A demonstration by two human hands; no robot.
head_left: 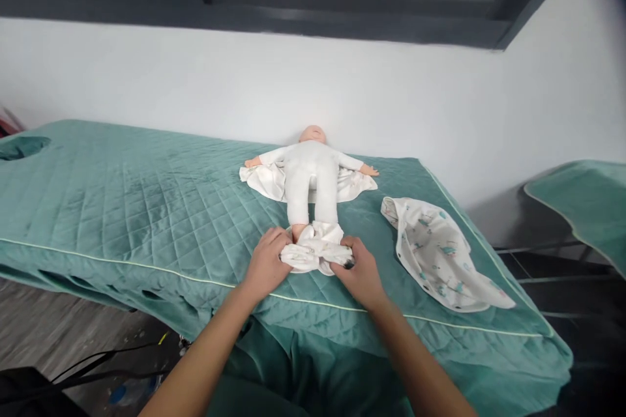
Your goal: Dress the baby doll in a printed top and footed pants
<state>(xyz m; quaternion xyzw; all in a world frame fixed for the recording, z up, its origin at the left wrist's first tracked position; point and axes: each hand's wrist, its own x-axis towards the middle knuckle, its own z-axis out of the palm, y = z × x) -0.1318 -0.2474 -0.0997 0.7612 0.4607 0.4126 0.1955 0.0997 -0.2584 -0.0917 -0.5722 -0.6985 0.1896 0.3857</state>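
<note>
A baby doll (312, 163) with a white cloth body lies on its back, arms spread, legs toward me. Spread beneath it is a white garment (267, 181). At its feet are bunched white printed baby pants (313, 254). My left hand (267, 260) pinches their left side, beside the doll's bare foot (298, 230). On the right side, my right hand (360, 272) grips the same fabric between thumb and fingers. The cloth covers the doll's other foot.
A white printed baby garment (435, 254) with snaps lies to the right on the quilted green bed cover (147, 202). A white wall (195, 85) rises behind the bed. Another green-covered surface (587, 202) stands at far right. A bottle (128, 394) and cables lie on the floor at lower left.
</note>
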